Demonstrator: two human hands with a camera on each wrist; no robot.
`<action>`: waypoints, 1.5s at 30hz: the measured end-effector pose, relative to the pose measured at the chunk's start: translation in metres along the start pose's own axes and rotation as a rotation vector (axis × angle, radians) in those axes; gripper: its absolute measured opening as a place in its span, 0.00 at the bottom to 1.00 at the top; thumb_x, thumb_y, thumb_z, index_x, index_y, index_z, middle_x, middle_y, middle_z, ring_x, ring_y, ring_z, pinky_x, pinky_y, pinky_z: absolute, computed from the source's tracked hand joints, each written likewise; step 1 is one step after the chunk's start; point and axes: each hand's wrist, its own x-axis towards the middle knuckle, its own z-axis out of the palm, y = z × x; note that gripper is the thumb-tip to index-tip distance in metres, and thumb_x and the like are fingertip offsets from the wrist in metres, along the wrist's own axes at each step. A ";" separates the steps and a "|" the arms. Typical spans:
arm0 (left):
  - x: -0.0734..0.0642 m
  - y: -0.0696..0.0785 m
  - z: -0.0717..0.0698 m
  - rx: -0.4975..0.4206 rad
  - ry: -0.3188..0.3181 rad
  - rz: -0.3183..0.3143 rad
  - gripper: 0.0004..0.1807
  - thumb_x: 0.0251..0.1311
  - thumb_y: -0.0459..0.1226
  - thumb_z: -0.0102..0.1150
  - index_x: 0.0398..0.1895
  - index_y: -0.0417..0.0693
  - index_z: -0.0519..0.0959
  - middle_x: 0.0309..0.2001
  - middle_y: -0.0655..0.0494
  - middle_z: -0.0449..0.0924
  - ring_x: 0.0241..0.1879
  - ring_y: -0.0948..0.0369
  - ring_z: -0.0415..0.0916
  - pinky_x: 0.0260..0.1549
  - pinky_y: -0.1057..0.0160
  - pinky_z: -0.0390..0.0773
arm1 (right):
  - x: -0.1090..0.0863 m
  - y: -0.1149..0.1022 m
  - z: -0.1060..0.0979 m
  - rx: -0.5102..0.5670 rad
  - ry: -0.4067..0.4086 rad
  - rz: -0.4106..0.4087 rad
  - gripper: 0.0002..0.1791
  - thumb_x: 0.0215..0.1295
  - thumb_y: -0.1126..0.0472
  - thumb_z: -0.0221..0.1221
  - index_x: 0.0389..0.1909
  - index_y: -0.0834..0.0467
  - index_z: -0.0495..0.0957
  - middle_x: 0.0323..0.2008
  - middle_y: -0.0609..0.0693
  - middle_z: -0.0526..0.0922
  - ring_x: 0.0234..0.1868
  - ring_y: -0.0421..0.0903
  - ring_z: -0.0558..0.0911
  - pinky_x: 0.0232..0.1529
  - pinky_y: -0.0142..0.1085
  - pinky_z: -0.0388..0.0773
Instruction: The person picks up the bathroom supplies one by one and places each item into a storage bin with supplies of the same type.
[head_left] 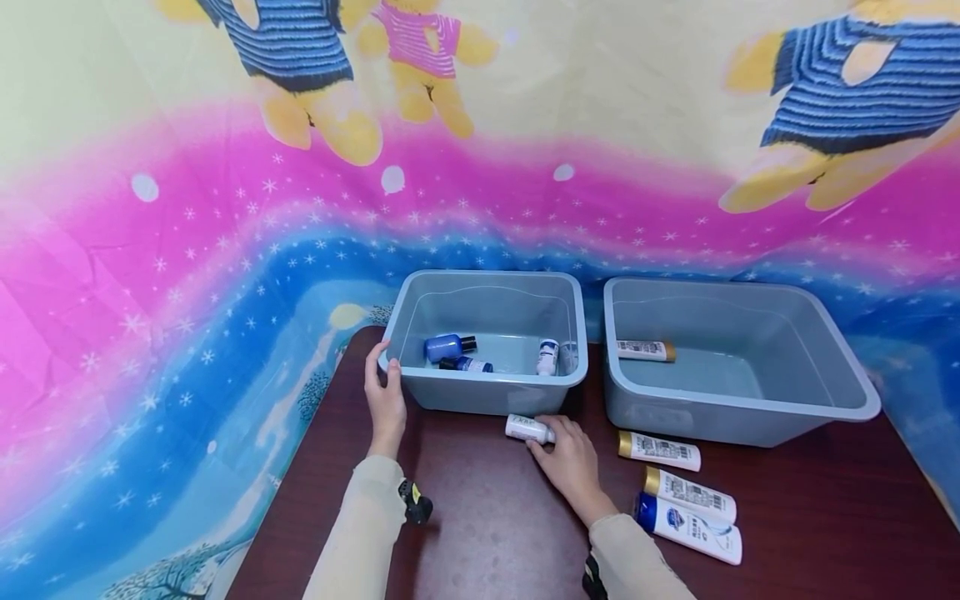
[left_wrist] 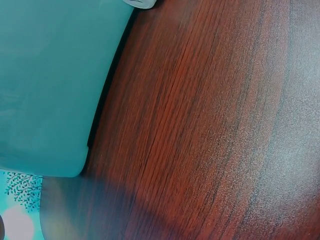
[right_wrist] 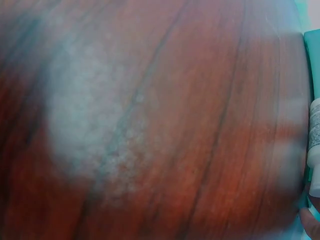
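Observation:
My right hand (head_left: 572, 460) holds a small white bottle (head_left: 525, 428) by its right end. The bottle lies on its side just in front of the left grey bin (head_left: 487, 393); lettering like "Dove" shows on it. Part of that white bottle (right_wrist: 315, 125) enters the right wrist view at the edge, beside a fingertip. My left hand (head_left: 386, 408) grips the bin's front left corner, thumb at the front and fingers along the side. Inside this bin lie two blue bottles with dark caps (head_left: 444, 347) (head_left: 472, 365) and a white-and-blue bottle (head_left: 547, 357).
A second grey bin (head_left: 738, 425) stands to the right, with a gold-capped white bottle (head_left: 643, 351) inside. In front of it lie two gold-capped white bottles (head_left: 663, 451) (head_left: 697, 495) and a blue-capped white bottle (head_left: 697, 531). A printed cloth (head_left: 225, 250) hangs behind the dark wooden table (head_left: 457, 517).

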 end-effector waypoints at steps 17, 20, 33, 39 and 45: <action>0.001 0.002 0.001 -0.012 0.008 -0.023 0.21 0.67 0.35 0.45 0.63 0.47 0.66 0.65 0.51 0.61 0.63 0.55 0.57 0.61 0.46 0.56 | -0.002 -0.009 0.003 0.006 -0.044 -0.025 0.24 0.43 0.56 0.72 0.46 0.51 0.79 0.40 0.49 0.81 0.41 0.48 0.77 0.42 0.44 0.71; 0.000 0.002 0.001 -0.007 0.003 -0.028 0.21 0.67 0.36 0.45 0.63 0.48 0.65 0.65 0.52 0.61 0.63 0.55 0.56 0.61 0.46 0.56 | -0.003 -0.009 0.003 0.006 -0.041 -0.033 0.24 0.44 0.56 0.71 0.46 0.50 0.79 0.40 0.48 0.81 0.41 0.48 0.77 0.42 0.44 0.71; 0.008 -0.030 0.001 -0.010 0.044 -0.026 0.19 0.67 0.44 0.47 0.60 0.64 0.68 0.63 0.64 0.63 0.61 0.62 0.58 0.61 0.50 0.57 | 0.000 -0.015 -0.002 0.028 -0.031 -0.051 0.23 0.44 0.56 0.71 0.44 0.48 0.79 0.40 0.46 0.82 0.42 0.46 0.78 0.43 0.43 0.72; 0.008 -0.031 0.001 0.003 0.052 -0.011 0.18 0.67 0.44 0.47 0.60 0.64 0.68 0.62 0.66 0.64 0.61 0.63 0.59 0.61 0.50 0.56 | 0.000 -0.021 -0.006 0.023 -0.049 -0.058 0.23 0.44 0.56 0.71 0.45 0.47 0.79 0.41 0.44 0.81 0.42 0.45 0.77 0.43 0.41 0.71; 0.009 -0.031 0.001 -0.007 0.057 0.000 0.18 0.66 0.43 0.47 0.60 0.63 0.69 0.61 0.66 0.65 0.61 0.64 0.59 0.61 0.51 0.57 | -0.001 -0.024 -0.010 0.021 -0.061 -0.067 0.22 0.45 0.55 0.71 0.45 0.47 0.79 0.42 0.43 0.81 0.42 0.44 0.77 0.43 0.41 0.71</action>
